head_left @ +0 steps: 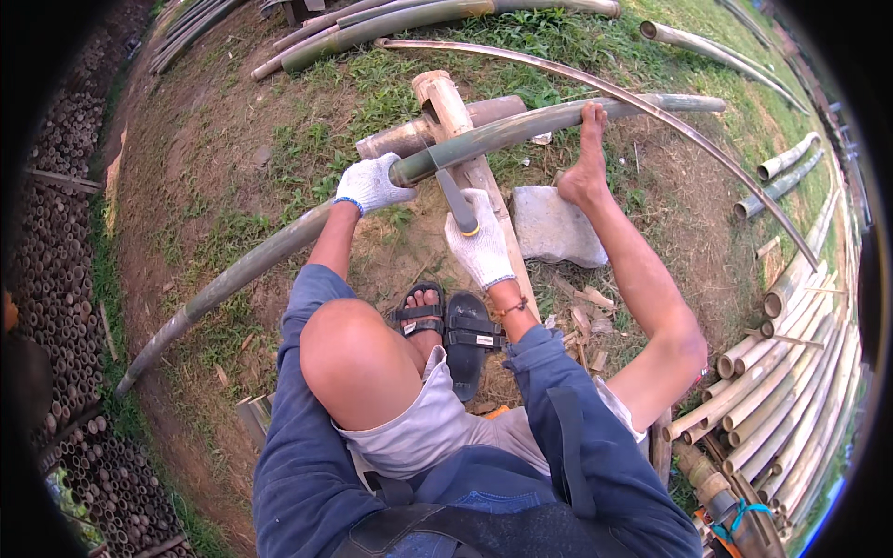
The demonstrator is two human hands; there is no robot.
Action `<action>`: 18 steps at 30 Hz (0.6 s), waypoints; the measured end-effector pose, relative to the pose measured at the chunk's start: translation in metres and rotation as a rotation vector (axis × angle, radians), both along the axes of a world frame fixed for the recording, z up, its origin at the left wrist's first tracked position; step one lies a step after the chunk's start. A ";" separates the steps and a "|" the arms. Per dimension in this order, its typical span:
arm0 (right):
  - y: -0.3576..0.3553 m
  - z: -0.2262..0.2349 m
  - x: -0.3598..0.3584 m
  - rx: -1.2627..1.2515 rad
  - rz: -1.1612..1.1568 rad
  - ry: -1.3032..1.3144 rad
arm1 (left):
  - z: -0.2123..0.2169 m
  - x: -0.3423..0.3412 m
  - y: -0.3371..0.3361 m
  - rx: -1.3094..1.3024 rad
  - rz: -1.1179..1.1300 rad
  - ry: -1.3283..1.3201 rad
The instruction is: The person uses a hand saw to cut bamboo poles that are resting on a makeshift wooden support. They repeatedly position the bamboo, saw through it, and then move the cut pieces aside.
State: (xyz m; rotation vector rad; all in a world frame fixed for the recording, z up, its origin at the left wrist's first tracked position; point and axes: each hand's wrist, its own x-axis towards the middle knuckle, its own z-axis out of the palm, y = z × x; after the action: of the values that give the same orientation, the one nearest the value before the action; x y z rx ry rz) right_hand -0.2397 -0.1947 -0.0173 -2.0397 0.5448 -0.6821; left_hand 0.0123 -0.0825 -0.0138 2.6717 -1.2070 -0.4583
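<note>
My left hand (370, 183), in a white knit glove, grips a long green bamboo pole (558, 116) that runs from the lower left to the upper right. My right hand (479, 246), gloved the same way, holds the handle of a dark knife (456, 200). Its blade points up against the pole just right of my left hand. The pole rests across a pale wooden block (446, 102). My bare right foot (588, 158) presses on the pole farther right. My left foot sits in a black sandal (420, 316), with a second sandal (470, 339) beside it.
A flat grey stone (556, 228) lies by the block. A thin curved bamboo strip (670, 116) arcs across the grass. Cut bamboo poles are piled at the right (791, 372) and along the top (391, 23). Stacked bamboo ends (56, 232) line the left.
</note>
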 end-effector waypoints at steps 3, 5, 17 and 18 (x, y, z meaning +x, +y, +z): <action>-0.004 -0.005 -0.001 0.024 0.035 0.025 | 0.003 0.000 0.003 -0.027 -0.019 0.046; 0.018 0.010 -0.069 0.077 0.037 0.125 | 0.000 0.002 0.005 -0.012 -0.049 0.045; 0.000 -0.002 -0.026 0.005 0.020 0.049 | -0.005 0.006 0.005 -0.053 -0.052 0.028; -0.008 -0.007 0.007 0.026 0.046 -0.029 | -0.002 0.003 0.006 -0.046 -0.045 0.023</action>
State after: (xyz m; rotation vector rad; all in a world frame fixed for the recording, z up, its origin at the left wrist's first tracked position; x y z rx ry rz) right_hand -0.2327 -0.2028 -0.0239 -2.0088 0.4863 -0.6727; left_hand 0.0148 -0.0763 -0.0162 2.5987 -1.2576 -0.4601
